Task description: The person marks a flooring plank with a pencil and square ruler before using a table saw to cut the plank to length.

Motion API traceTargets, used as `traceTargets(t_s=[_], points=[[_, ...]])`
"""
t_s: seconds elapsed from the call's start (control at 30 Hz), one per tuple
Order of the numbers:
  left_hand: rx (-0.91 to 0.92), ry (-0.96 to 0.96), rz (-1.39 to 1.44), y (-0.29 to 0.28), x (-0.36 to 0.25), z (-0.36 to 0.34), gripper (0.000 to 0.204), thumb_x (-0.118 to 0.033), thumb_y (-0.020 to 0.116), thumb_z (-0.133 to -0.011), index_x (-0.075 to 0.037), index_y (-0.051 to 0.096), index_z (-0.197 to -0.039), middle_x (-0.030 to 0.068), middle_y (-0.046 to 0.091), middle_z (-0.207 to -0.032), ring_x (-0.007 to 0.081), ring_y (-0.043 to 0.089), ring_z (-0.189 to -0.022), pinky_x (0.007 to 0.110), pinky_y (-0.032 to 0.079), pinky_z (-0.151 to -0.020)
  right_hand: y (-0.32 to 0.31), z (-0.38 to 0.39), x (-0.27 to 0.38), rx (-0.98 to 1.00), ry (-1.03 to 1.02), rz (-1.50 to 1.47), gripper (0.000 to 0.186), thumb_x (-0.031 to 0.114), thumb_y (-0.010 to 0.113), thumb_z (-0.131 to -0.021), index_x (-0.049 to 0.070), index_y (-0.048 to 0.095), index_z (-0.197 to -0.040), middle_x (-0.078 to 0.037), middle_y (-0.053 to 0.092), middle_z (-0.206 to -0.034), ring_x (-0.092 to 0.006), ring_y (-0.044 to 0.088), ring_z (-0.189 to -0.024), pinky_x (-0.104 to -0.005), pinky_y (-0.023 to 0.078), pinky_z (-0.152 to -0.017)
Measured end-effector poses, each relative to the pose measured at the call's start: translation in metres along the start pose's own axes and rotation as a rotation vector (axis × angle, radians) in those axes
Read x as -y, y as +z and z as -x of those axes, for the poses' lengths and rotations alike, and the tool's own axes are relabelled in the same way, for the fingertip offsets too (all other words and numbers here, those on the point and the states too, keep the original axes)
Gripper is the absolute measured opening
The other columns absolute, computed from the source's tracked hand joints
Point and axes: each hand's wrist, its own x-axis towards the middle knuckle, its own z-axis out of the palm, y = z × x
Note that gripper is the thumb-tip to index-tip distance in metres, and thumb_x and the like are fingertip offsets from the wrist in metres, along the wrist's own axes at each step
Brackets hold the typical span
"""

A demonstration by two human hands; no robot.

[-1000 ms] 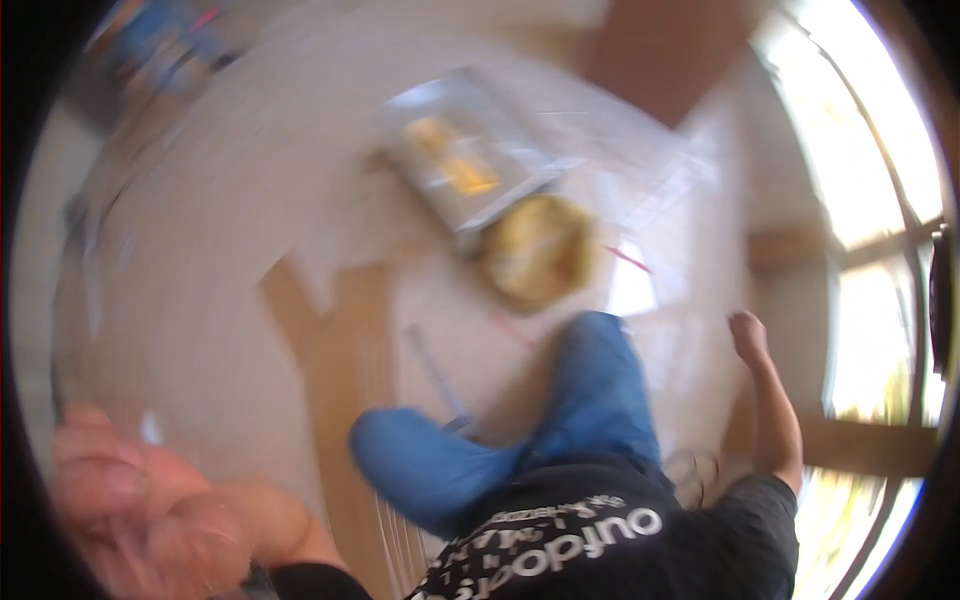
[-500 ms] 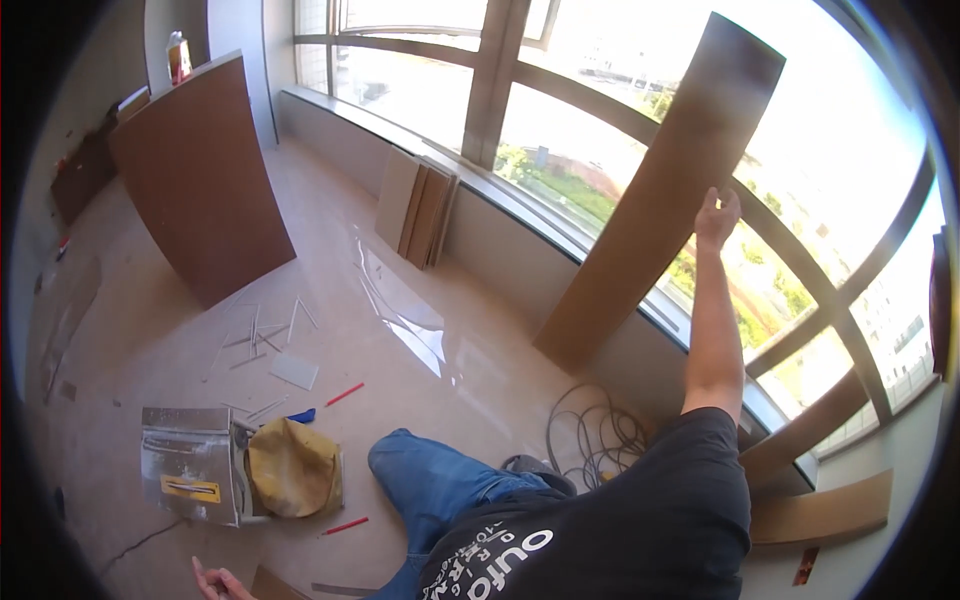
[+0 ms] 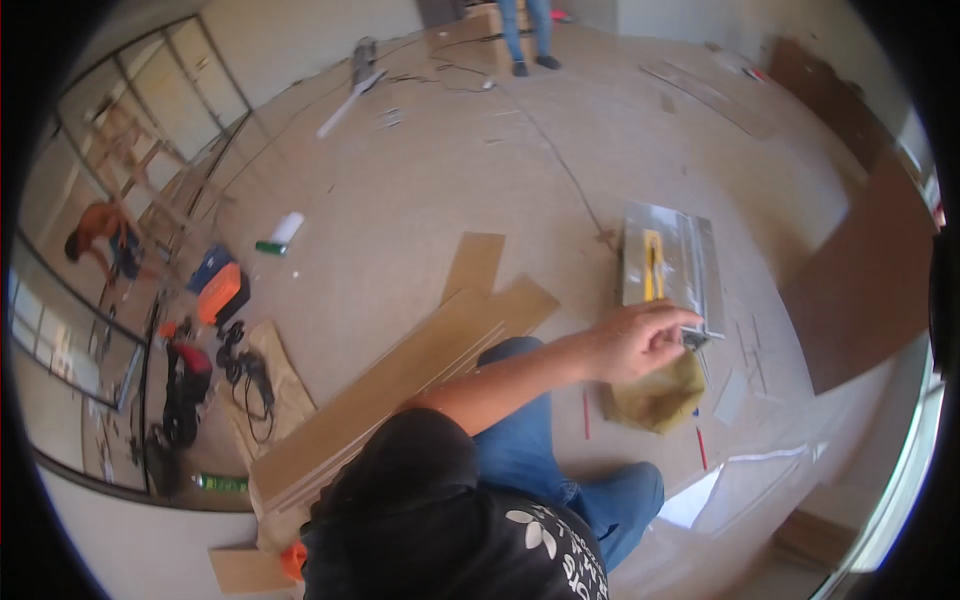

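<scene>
My left hand reaches over the grey metal box-like stand, its fingers loosely bent and the index finger stretched out. Nothing shows in its grip. On the stand's top lies a yellow-handled tool, perhaps a utility knife. A dirty yellow cloth bag hangs on the stand's near side, just below my hand. Whether my hand touches the stand or hovers above it, I cannot tell. My right hand is out of view. Long wood-toned boards lie stacked on the floor beside my left arm.
Two red pencils lie near my knees. A large brown panel stands at the right. Power tools, an orange-and-blue bag and glass partitions are at left. A person's legs stand far off; another person bends at left.
The view has swung left, away from the window. My right hand and the long board it was on have left the picture. My left arm now stretches over the stand.
</scene>
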Motion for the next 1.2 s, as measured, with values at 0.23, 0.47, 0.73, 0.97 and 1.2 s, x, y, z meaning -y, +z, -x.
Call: traceTargets(t_s=[0.23, 0.47, 0.73, 0.97, 1.2], points=[[0.022, -0.083, -0.050, -0.013, 0.017, 0.023, 0.043, -0.007, 0.066, -0.095, -0.006, 0.058, -0.137, 0.0084, 0.063, -0.114, 0.0210, 0.064, -0.091, 0.033, 0.054, -0.083, 0.133, 0.056, 0.178, 0.434, -0.158, -0.367, 0.026, 0.020, 0.059, -0.097, -0.004, 0.062, -0.087, -0.021, 0.061, -0.090, -0.0351, 0.062, -0.082, -0.0499, 0.048, -0.077], [-0.041, -0.178, 0.040, -0.038, 0.031, 0.047, 0.041, -0.008, 0.068, -0.094, -0.003, 0.058, -0.134, 0.0106, 0.062, -0.108, 0.0232, 0.065, -0.090, 0.035, 0.056, -0.081, 0.129, 0.115, 0.355, 0.840, -0.359, -0.835, 0.025, 0.023, 0.061, -0.097, -0.002, 0.062, -0.094, -0.019, 0.061, -0.098, -0.0337, 0.060, -0.088, -0.0502, 0.047, -0.083], [-0.010, 0.074, -0.221, -0.072, 0.007, 0.014, 0.040, -0.014, 0.069, -0.092, -0.003, 0.062, -0.130, 0.0144, 0.059, -0.115, 0.0291, 0.066, -0.098, 0.041, 0.054, -0.088, -0.056, 0.250, 0.608, 1.567, -0.899, -1.658, 0.026, 0.027, 0.062, -0.097, 0.001, 0.062, -0.101, -0.016, 0.061, -0.106, -0.0321, 0.059, -0.096, -0.0505, 0.045, -0.090], [-0.232, 0.429, -0.296, -0.034, -0.042, -0.039, 0.079, -0.055, 0.082, -0.073, -0.002, 0.063, -0.128, 0.0201, 0.061, -0.125, 0.0360, 0.051, -0.123, 0.050, 0.039, -0.105, -0.192, 0.322, 0.672, 1.869, -0.950, -1.970, 0.029, 0.030, 0.063, -0.097, 0.003, 0.063, -0.107, -0.014, 0.060, -0.114, -0.0307, 0.058, -0.102, -0.0507, 0.044, -0.096], [-0.190, 0.171, -0.180, -0.087, -0.052, -0.022, 0.053, -0.044, 0.076, -0.077, 0.002, 0.067, -0.102, 0.0203, 0.070, -0.099, 0.0387, 0.067, -0.094, 0.048, 0.051, -0.091, -0.187, 0.289, 0.685, 1.595, -0.502, -2.245, 0.032, 0.033, 0.064, -0.097, 0.005, 0.063, -0.114, -0.012, 0.060, -0.122, -0.0293, 0.057, -0.109, -0.0510, 0.042, -0.102]])
